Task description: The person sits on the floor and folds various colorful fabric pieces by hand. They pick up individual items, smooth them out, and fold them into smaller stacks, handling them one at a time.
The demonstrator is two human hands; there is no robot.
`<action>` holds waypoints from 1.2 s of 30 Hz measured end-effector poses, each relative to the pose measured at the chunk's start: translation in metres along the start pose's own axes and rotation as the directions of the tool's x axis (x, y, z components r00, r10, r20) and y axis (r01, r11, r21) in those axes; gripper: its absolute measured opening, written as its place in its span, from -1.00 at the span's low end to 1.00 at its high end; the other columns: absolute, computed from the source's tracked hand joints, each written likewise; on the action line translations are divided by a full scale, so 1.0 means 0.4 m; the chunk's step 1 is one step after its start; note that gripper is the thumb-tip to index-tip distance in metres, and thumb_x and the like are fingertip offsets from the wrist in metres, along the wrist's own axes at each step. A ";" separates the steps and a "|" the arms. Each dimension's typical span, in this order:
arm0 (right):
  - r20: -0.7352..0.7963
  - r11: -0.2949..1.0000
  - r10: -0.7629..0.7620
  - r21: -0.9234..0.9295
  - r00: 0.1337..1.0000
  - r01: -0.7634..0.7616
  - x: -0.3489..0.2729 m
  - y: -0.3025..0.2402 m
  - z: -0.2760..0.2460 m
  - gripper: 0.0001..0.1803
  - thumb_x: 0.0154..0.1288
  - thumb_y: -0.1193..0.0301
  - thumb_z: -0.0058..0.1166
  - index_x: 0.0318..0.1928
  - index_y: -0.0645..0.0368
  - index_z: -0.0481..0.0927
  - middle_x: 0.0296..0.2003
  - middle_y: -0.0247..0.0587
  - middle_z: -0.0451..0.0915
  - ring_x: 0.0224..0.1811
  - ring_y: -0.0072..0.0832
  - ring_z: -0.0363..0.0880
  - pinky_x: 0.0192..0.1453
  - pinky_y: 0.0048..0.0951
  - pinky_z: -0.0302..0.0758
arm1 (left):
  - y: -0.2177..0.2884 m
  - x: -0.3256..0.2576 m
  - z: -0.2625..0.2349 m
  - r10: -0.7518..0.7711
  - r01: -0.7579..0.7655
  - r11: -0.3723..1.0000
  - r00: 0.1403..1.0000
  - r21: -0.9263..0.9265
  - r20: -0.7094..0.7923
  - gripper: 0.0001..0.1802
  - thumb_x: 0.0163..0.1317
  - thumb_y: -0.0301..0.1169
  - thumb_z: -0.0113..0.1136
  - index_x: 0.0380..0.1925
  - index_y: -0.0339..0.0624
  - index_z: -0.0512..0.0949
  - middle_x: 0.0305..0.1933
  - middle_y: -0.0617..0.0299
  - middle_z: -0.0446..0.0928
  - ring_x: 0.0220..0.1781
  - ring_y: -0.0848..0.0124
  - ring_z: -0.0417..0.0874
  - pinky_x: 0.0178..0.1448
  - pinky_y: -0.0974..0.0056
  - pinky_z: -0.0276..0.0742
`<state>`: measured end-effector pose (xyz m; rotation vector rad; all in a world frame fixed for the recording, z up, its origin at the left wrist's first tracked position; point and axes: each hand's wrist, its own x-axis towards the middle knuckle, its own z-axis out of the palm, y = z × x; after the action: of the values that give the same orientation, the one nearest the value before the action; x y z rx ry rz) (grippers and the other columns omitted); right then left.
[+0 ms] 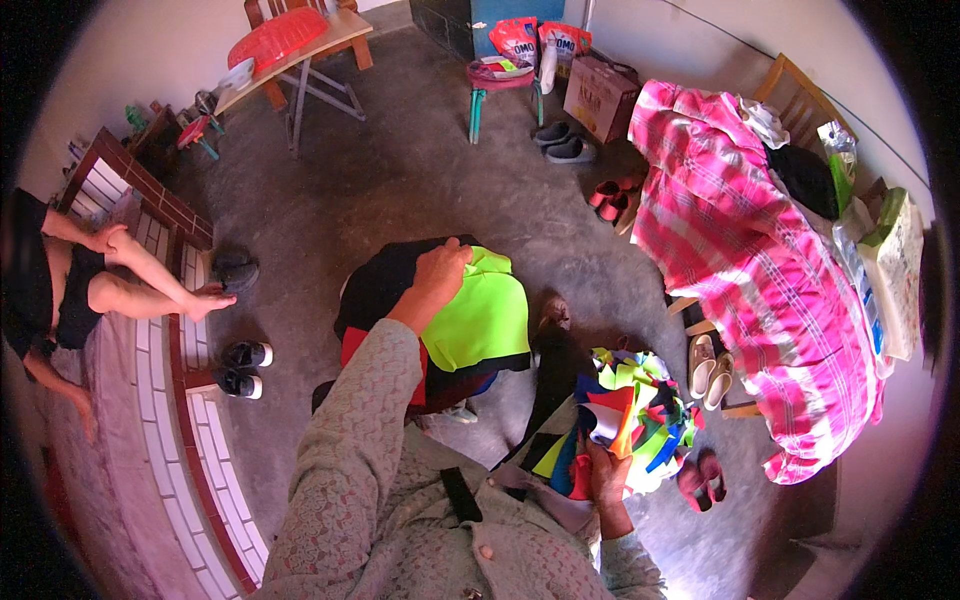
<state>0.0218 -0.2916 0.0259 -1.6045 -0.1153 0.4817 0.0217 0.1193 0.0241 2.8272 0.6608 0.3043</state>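
Note:
My left hand (440,283) reaches forward over a rounded pile of cloth. Its fingers are closed at the upper edge of a neon green cloth piece (485,318). Under that piece lies black cloth (385,275), with some red showing at the side. At the lower right, my right hand (607,475) is closed round the near side of a bundle of fabric scraps (640,415). The scraps are green, blue, orange, red, black and white. Some of the right fingers are hidden by the cloth. Both forearms wear grey patterned sleeves.
Another person's bare legs (140,275) rest on a brick-edged platform (165,400) at left. Dark shoes (242,368) stand beside it. A pink plaid cloth (715,260) drapes over furniture at right, with slippers (710,372) below. Further back stand a stool (503,80), carton (602,97) and table (300,60).

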 end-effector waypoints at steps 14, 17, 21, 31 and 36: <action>0.016 0.994 -0.078 0.080 0.997 0.077 0.006 0.061 -0.023 -0.73 0.09 0.65 0.11 -0.14 0.32 0.49 -0.28 -0.33 0.55 -0.30 -0.55 0.50 -0.21 -0.54 0.47 | 0.039 -0.191 -0.030 0.099 -0.178 0.946 0.955 -0.272 -0.278 -0.57 -0.05 -0.47 0.25 -0.10 -0.17 0.43 -0.07 0.04 0.49 -0.01 0.06 0.49 0.04 0.07 0.39; -0.005 0.985 -0.103 0.137 0.995 0.103 0.013 0.068 -0.002 -0.74 0.10 0.65 0.11 -0.13 0.34 0.50 -0.28 -0.31 0.57 -0.28 -0.53 0.52 -0.16 -0.52 0.47 | 0.063 -0.301 -0.015 0.101 -0.153 0.960 0.970 -0.236 -0.220 -0.59 -0.07 -0.44 0.28 -0.15 -0.19 0.45 -0.08 0.00 0.48 0.02 0.05 0.46 0.09 0.04 0.33; 0.049 0.994 -0.032 0.108 0.998 0.027 -0.009 0.010 0.006 -0.75 0.12 0.65 0.09 -0.13 0.36 0.51 -0.28 -0.28 0.57 -0.26 -0.52 0.53 -0.15 -0.50 0.48 | 0.128 -0.383 -0.018 0.081 -0.123 0.970 0.977 -0.211 -0.196 -0.62 -0.09 -0.41 0.30 -0.20 -0.19 0.47 -0.05 -0.01 0.44 0.07 0.04 0.41 0.15 0.00 0.27; 0.090 0.986 0.084 0.135 0.992 -0.095 0.008 0.128 -0.050 -0.74 0.26 0.55 -0.04 -0.04 0.32 0.51 -0.23 -0.20 0.57 -0.21 -0.47 0.54 -0.15 -0.52 0.47 | 0.178 -0.443 0.031 -0.050 -0.062 0.936 0.951 -0.347 -0.304 -0.61 -0.04 -0.45 0.23 -0.13 -0.21 0.47 0.06 -0.06 0.37 0.16 -0.01 0.33 0.24 -0.01 0.21; 0.070 0.995 -0.062 -0.070 0.996 0.067 0.010 0.100 -0.034 -0.75 0.18 0.58 0.03 -0.09 0.34 0.53 -0.22 -0.22 0.59 -0.23 -0.48 0.55 -0.10 -0.48 0.46 | 0.150 -0.441 0.038 -0.005 -0.044 0.987 0.952 -0.153 -0.305 -0.63 0.02 -0.34 0.22 -0.15 -0.21 0.44 0.07 -0.04 0.35 0.19 0.00 0.30 0.25 -0.08 0.14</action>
<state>0.0218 -0.3070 -0.0138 -1.6505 -0.2378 0.4867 -0.1046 -0.0162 -0.0011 2.6584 0.6351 0.7733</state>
